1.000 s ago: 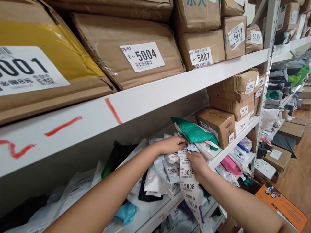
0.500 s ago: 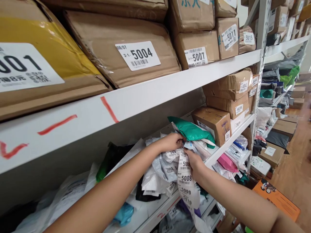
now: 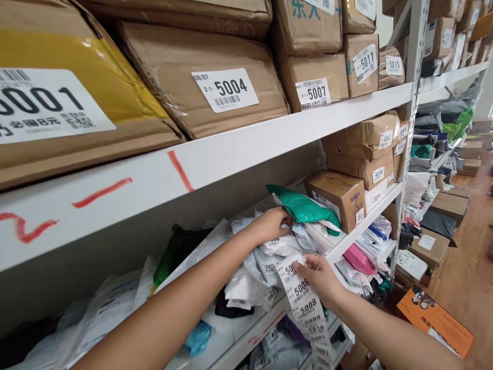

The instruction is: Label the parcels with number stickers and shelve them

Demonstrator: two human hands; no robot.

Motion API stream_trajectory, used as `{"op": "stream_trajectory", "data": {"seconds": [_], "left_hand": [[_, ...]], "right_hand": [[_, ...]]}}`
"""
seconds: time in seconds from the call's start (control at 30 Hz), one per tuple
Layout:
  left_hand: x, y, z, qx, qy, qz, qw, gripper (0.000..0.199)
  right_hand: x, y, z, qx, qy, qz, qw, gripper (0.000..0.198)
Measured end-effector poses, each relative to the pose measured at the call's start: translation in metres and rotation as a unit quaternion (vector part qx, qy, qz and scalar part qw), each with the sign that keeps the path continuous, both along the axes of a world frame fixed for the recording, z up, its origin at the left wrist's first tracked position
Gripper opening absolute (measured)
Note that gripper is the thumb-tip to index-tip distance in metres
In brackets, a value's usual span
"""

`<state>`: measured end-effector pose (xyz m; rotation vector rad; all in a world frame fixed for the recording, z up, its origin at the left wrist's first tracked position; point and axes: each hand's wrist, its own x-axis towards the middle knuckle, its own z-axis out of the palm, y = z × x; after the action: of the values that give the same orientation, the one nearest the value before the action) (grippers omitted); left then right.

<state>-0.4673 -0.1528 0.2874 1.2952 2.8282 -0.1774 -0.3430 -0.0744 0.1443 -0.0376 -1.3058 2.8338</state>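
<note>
My right hand (image 3: 321, 277) pinches the upper end of a white strip of printed number labels (image 3: 304, 298), which hangs down past the shelf edge. The labels read 5006, 5008 and further numbers. My left hand (image 3: 274, 225) is closed at the near edge of a green mailing bag (image 3: 306, 205), which lies tilted on the pile; the fingertips are partly hidden. Beneath it are white and grey plastic mailing bags (image 3: 265, 264), some bearing number stickers.
Cardboard boxes (image 3: 208, 67) with number labels fill the upper shelf, whose white front beam (image 3: 239, 154) crosses above my arms. A brown box (image 3: 339, 198) stands beyond the bags. Lower right, an orange box (image 3: 435, 321) lies by the wooden floor (image 3: 458, 257).
My right hand has drawn back and down from the bags, taking the label strip's top with it. My left hand stays at the green bag. The view has shifted slightly.
</note>
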Motion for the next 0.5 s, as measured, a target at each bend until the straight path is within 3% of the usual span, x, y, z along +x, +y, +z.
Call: {"op": "stream_trajectory", "data": {"seconds": [0.07, 0.13, 0.27, 0.4, 0.5], "left_hand": [[0.004, -0.003, 0.0, 0.023, 0.082, -0.009, 0.996, 0.013], [0.005, -0.008, -0.002, 0.025, 0.138, -0.065, 0.988, 0.015], [-0.002, -0.019, -0.004, 0.027, 0.106, -0.209, 0.972, 0.011], [-0.006, -0.029, -0.002, 0.063, 0.035, -0.258, 0.963, 0.008], [-0.002, -0.032, 0.003, 0.094, -0.052, -0.225, 0.968, 0.014]], "right_hand": [[0.003, 0.004, -0.004, 0.084, 0.061, -0.051, 0.993, 0.051], [0.002, 0.006, -0.007, 0.154, 0.141, -0.107, 0.972, 0.047], [0.002, 0.008, -0.009, 0.232, 0.231, -0.167, 0.93, 0.037], [0.006, 0.012, -0.013, 0.256, 0.228, -0.252, 0.905, 0.034], [0.006, 0.018, -0.015, 0.206, 0.196, -0.243, 0.927, 0.036]]}}
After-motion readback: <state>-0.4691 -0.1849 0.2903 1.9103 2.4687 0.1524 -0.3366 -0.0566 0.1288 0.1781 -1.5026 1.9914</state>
